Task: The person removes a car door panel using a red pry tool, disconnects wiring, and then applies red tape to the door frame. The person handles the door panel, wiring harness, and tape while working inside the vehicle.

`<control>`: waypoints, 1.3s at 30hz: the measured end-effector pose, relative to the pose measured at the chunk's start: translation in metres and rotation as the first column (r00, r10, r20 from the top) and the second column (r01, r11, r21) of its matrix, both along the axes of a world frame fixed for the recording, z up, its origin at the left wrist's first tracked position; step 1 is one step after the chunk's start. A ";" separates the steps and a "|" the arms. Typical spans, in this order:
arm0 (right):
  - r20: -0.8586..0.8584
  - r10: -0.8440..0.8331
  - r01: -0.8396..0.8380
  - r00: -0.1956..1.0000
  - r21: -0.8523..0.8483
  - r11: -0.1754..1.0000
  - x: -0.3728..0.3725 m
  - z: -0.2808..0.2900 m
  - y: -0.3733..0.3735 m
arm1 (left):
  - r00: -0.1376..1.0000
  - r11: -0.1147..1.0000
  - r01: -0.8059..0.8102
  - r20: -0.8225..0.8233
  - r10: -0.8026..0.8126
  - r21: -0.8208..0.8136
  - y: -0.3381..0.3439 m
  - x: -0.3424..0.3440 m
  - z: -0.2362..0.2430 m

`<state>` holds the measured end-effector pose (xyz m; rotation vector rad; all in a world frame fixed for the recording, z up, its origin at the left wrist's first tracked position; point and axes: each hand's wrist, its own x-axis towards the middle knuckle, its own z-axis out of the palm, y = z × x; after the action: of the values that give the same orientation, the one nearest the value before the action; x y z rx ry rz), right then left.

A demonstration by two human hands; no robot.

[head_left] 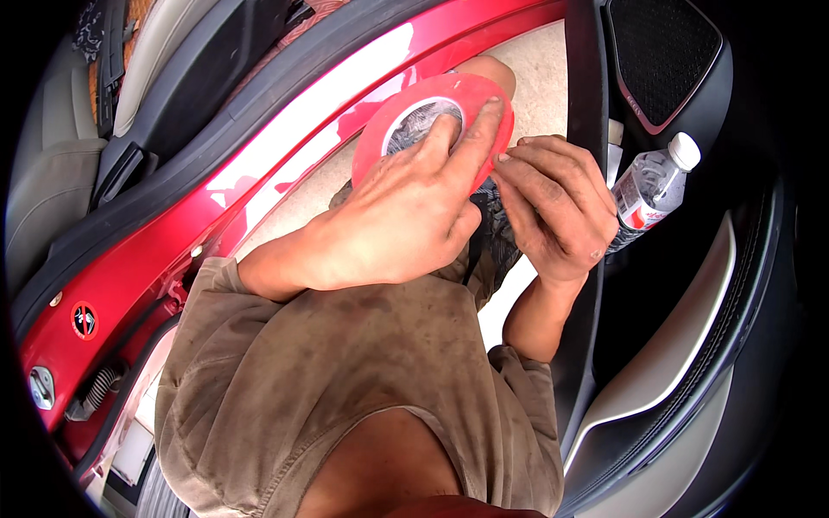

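A flat, wide roll of red tape (373, 129) with a pale inner ring is held up in front of my body. My left hand (384, 211) grips it, with one finger through the hole in the middle and another lying across its red face. At the roll's right edge, the bent fingertips of my right hand (557, 203) pinch together. Whether a loose end of tape is between those fingertips is too small to make out.
A red car door sill (164, 250) runs along my left, with a seat (60, 198) beyond it. To my right is the open door's inner panel (665, 345), with a clear plastic bottle (648, 186) with a white cap standing in it. A speaker grille (663, 56) lies above the bottle.
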<state>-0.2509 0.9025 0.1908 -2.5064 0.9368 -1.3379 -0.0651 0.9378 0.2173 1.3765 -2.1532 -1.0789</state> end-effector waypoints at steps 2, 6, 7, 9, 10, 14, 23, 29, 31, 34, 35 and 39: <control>-0.051 -0.013 0.013 0.999 -0.015 1.000 0.000 0.008 0.003 | 0.999 0.997 0.002 0.041 0.000 -0.071 0.002 -0.001 -0.001; -0.133 -0.018 0.022 0.991 0.024 0.999 0.001 0.015 0.004 | 0.996 0.990 0.014 0.094 -0.001 -0.137 0.005 -0.001 -0.006; -0.154 -0.019 0.025 0.988 0.038 0.999 0.001 0.016 0.004 | 0.994 0.990 0.017 0.106 -0.002 -0.141 0.006 -0.002 -0.007; -0.176 -0.028 0.039 0.984 0.059 0.998 0.003 0.016 0.004 | 0.991 0.990 0.021 0.133 -0.002 -0.138 0.008 -0.003 -0.009; -0.180 -0.039 0.052 0.983 0.064 0.997 0.004 0.015 0.004 | 0.992 0.987 0.017 0.130 0.004 -0.159 0.008 -0.004 -0.012; -0.182 -0.032 0.061 0.983 0.154 0.986 0.003 0.013 0.005 | 0.989 0.977 0.010 0.144 0.022 -0.212 0.011 -0.007 -0.021; 0.020 0.104 -0.101 0.994 0.483 0.870 -0.007 0.004 -0.002 | 0.980 0.994 0.001 0.196 0.020 -0.110 0.014 -0.010 -0.018; 0.065 0.115 -0.131 0.991 0.600 0.789 -0.010 0.000 -0.001 | 0.980 0.995 0.021 0.197 -0.001 -0.096 0.012 -0.010 -0.019; 0.089 0.113 -0.143 0.990 0.602 0.786 -0.010 -0.002 0.000 | 0.981 0.987 0.023 0.195 0.008 -0.157 0.011 -0.010 -0.019; 0.113 0.107 -0.155 0.988 0.624 0.766 -0.010 -0.004 -0.002 | 0.981 0.977 0.029 0.194 0.013 -0.213 0.010 -0.010 -0.020; 0.115 0.106 -0.155 0.988 0.634 0.758 -0.010 -0.005 -0.002 | 0.982 0.988 0.027 0.188 0.003 -0.155 0.010 -0.009 -0.019; 0.215 0.080 -0.212 0.973 0.709 0.673 -0.014 -0.010 -0.002 | 0.983 0.995 0.028 0.183 -0.010 -0.095 0.010 -0.008 -0.017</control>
<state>-0.2651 0.9002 0.1807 -1.7697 0.9545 -0.8507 -0.0731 0.9475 0.1998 1.4631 -2.3183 -0.8720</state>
